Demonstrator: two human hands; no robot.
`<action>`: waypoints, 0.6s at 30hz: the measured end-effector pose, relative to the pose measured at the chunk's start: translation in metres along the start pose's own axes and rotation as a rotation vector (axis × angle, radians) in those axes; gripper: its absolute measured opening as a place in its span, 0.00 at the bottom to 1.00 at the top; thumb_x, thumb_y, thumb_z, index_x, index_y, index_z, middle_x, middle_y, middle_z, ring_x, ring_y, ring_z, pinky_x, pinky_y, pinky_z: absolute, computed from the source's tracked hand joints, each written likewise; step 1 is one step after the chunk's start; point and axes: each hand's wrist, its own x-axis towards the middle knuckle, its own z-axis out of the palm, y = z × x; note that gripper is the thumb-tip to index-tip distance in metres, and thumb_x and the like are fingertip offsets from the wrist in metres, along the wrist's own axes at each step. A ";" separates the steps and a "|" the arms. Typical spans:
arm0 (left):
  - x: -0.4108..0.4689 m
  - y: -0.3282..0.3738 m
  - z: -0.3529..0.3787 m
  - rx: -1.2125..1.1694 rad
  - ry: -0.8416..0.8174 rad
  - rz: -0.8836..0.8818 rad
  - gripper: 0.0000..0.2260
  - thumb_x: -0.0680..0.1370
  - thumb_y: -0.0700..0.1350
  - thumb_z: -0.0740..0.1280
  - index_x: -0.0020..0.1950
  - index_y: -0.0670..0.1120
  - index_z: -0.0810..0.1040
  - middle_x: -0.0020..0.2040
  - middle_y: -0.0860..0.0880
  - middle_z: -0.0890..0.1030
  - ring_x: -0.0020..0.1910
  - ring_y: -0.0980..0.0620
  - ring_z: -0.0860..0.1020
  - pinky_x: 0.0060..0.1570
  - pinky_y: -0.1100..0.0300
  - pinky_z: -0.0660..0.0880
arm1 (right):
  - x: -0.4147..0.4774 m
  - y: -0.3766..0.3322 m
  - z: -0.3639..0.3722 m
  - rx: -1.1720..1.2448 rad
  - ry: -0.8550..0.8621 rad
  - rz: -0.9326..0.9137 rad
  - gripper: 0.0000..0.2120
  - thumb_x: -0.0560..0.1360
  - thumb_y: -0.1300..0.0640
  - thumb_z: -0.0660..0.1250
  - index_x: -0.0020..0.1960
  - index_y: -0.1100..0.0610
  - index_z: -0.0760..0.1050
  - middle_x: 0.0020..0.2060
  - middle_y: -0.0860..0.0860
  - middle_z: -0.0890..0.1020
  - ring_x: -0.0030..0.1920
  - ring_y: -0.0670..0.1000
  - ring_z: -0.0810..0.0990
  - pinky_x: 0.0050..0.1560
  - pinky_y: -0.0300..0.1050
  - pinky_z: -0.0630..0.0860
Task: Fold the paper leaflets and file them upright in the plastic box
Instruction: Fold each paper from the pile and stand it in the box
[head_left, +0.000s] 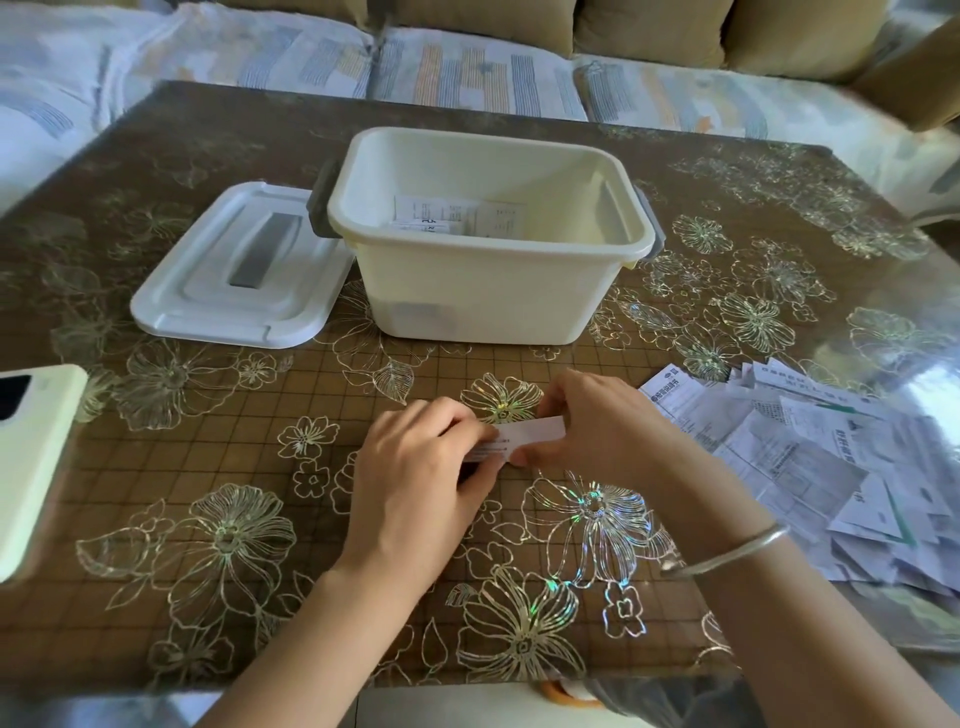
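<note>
Hands meet over the near middle of the table (519, 130): the left hand (415, 467) and the right hand (597, 431) both pinch one small folded leaflet (524, 436), a narrow white strip with a few printed lines, held low over the brown floral table cover. The left fingers curl over the strip's left end, and the right thumb and fingertips close on its right end, so each hand grips the same paper. A silver bangle (727, 551) circles the right wrist. Beyond the hands stands the cream plastic box (488, 291), open, with grey latches at its sides; a few folded leaflets (457, 215) stand inside against its far wall. Its white lid (244, 265) lies flat on the table just left of the box, grey handle facing up. To the right, well apart from the box, a loose heap of unfolded leaflets (831, 467) spreads toward the table's edge. A pale phone (31, 457) lies at the left edge.
</note>
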 end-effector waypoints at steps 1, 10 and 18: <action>0.000 0.000 0.001 -0.022 -0.008 -0.023 0.09 0.74 0.52 0.71 0.49 0.49 0.84 0.46 0.55 0.79 0.45 0.53 0.77 0.45 0.55 0.73 | 0.000 0.000 -0.002 0.000 -0.011 -0.006 0.20 0.65 0.39 0.74 0.47 0.52 0.75 0.43 0.48 0.79 0.45 0.50 0.76 0.41 0.44 0.69; 0.006 0.002 0.007 -0.089 -0.057 -0.136 0.13 0.70 0.59 0.68 0.51 0.56 0.81 0.46 0.58 0.76 0.46 0.55 0.74 0.46 0.57 0.66 | -0.029 0.006 0.012 0.569 0.134 -0.018 0.11 0.70 0.42 0.70 0.38 0.50 0.79 0.32 0.45 0.82 0.33 0.42 0.79 0.38 0.41 0.76; 0.008 -0.006 0.002 -0.245 -0.086 -0.157 0.30 0.68 0.59 0.71 0.68 0.50 0.72 0.48 0.60 0.79 0.47 0.57 0.78 0.51 0.58 0.66 | -0.042 0.000 0.040 0.444 0.309 -0.240 0.10 0.76 0.57 0.66 0.54 0.47 0.82 0.44 0.40 0.79 0.39 0.38 0.77 0.38 0.31 0.73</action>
